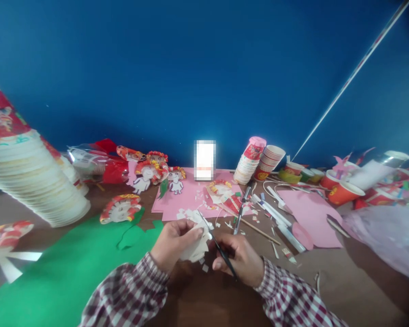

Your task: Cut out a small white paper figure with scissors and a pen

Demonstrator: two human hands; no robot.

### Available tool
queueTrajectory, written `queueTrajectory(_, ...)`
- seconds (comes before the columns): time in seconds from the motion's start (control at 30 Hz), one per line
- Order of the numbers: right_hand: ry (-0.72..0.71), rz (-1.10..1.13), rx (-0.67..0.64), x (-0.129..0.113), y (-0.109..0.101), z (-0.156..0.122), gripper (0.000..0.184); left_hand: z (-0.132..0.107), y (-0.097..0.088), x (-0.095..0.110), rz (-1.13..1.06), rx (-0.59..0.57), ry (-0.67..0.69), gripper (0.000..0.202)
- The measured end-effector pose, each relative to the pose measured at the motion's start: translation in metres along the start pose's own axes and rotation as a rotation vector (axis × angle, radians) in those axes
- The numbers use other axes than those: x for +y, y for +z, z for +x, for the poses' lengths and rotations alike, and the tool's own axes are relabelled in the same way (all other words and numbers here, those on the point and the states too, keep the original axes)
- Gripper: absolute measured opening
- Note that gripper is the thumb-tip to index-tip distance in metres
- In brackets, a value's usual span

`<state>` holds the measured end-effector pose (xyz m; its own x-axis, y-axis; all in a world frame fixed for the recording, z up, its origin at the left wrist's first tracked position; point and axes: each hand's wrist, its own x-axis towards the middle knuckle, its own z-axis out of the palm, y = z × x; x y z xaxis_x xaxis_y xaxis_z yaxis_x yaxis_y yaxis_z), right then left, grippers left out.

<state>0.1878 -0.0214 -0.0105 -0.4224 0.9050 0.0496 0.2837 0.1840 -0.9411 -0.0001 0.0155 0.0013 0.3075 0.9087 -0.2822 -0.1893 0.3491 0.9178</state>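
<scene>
At lower centre, the left hand (175,243) pinches white paper (195,250) in its grip, likely to steady it near the dark tool (226,261) the right hand (241,256) clasps.

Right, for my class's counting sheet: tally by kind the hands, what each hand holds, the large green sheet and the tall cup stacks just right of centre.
Left hand and right hand: 2
Held white paper: 1 (layers unclear)
Held dark-handled tool: 1
Large green sheet: 1
Pink-topped cup stack and cup stack beside it: 2
Total: 7
</scene>
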Motion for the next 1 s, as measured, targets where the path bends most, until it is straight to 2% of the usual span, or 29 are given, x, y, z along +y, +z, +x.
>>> queueTrajectory(0.4,0.071,-0.021,-0.026,0.005,-0.001,0.000,0.034,0.005,-0.013,0.000,0.137,-0.044,-0.018,0.028)
queueTrajectory(0.53,0.073,0.051,-0.028,0.006,0.000,0.001,0.036,0.006,-0.013,-0.001,0.125,-0.045,-0.006,0.030)
queueTrajectory(0.7,0.058,0.253,0.041,0.003,0.003,0.004,0.039,0.004,-0.007,0.000,-0.068,-0.036,0.005,0.035)
queueTrajectory(0.87,0.094,0.327,0.145,0.000,0.004,0.006,0.042,-0.003,0.007,-0.003,-0.376,0.090,-0.115,0.036)
queueTrajectory(1.0,0.057,0.360,0.154,0.002,0.008,0.006,0.043,-0.004,0.017,-0.010,-0.384,0.045,-0.042,0.034)
